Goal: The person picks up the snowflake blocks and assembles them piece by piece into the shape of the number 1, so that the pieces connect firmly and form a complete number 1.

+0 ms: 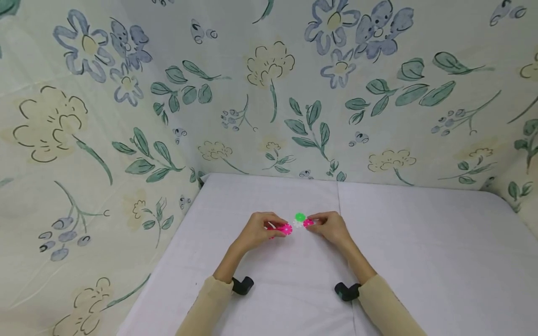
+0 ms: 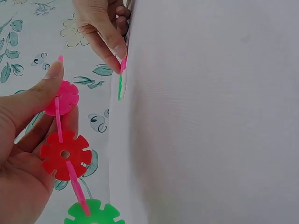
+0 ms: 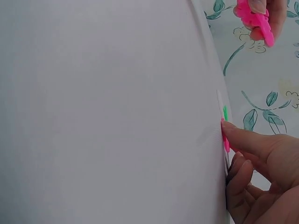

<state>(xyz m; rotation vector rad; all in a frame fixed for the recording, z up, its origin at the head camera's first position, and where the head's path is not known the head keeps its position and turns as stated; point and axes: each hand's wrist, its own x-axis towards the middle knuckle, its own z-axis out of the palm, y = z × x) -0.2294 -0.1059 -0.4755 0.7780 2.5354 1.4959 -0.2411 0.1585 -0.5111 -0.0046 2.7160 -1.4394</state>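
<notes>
My left hand (image 1: 256, 229) pinches a chain of notched plastic discs between thumb and fingers. In the left wrist view a pink disc (image 2: 69, 95) is under the thumb, with a red disc (image 2: 58, 161) and a green disc (image 2: 96, 213) linked below by pink discs seen edge-on. Across from it, my right hand (image 1: 335, 228) pinches a pink notched disc (image 1: 308, 222). A green disc (image 1: 300, 217) and a white disc (image 1: 297, 224) sit right beside that pink one. A small gap separates the chain's pink end disc (image 1: 287, 229) from this cluster.
A white cloth (image 1: 420, 247) covers the table, with a crease running front to back. Flower-patterned fabric (image 1: 269, 107) hangs behind and at the sides. Black wrist-worn devices (image 1: 243, 285) sit at both cuffs, close over the cloth.
</notes>
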